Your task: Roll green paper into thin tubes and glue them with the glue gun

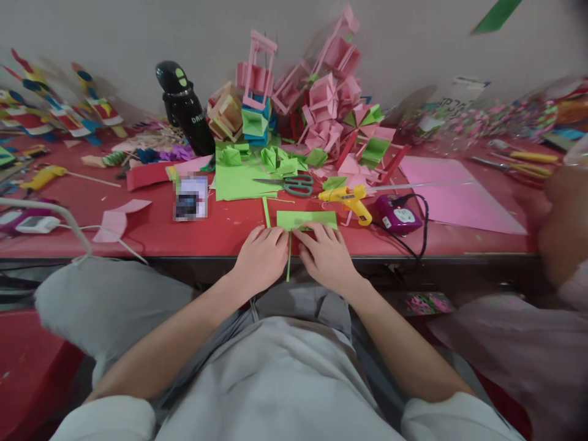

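Note:
A light green paper rectangle (307, 218) lies at the front edge of the red table, its lower part hidden under both hands. My left hand (263, 260) is closed on its left end, fingers bent together at the edge. On the right, my right hand (327, 257) grips the same paper, its fingers pressing along the lower edge. Between the hands a thin green strip (288, 263) hangs over the table edge; whether it joins the paper I cannot tell. Another green strip (266, 212) lies just beyond my left hand. Scissors (297, 184) with grey-green handles rest farther back.
A yellow glue gun (348, 201) and a purple box with a cable (397, 215) lie to the right. Green sheets (239, 185), pink paper models (324, 98) and a black bottle (186, 110) stand behind. Another person's blurred arm (563, 214) is at far right.

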`<action>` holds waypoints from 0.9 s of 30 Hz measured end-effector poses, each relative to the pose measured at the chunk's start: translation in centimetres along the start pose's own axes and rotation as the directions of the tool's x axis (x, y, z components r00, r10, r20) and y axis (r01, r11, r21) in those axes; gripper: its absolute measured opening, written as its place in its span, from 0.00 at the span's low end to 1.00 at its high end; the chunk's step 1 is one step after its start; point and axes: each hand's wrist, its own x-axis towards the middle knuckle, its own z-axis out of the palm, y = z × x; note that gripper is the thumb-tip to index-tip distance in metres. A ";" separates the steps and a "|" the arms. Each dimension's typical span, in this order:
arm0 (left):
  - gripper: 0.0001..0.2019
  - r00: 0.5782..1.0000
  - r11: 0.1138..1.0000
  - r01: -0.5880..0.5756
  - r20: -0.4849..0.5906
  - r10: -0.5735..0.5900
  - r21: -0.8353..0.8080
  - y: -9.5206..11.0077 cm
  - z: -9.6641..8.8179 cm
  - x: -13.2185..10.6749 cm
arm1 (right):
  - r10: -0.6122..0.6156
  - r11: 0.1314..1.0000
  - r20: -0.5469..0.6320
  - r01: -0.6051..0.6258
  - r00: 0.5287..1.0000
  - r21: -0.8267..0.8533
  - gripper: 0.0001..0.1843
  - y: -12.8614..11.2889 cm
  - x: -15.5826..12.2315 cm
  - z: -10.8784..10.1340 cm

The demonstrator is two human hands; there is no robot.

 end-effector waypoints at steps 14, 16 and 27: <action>0.20 0.998 1.000 0.007 -0.059 -0.008 -0.020 -0.2 0.3 -0.2 | 0.005 0.999 -0.009 -0.005 1.000 -0.040 0.24 -0.2 -0.2 0.2; 0.20 0.998 1.000 0.006 -0.057 -0.007 -0.025 -0.1 0.3 -0.2 | -0.008 1.000 -0.026 0.009 1.000 0.013 0.25 0.2 -0.2 0.2; 0.21 0.998 1.000 0.007 -0.067 -0.009 -0.029 0.6 0.4 0.2 | 0.016 0.998 -0.059 -0.012 0.998 0.064 0.21 0.3 -0.5 0.1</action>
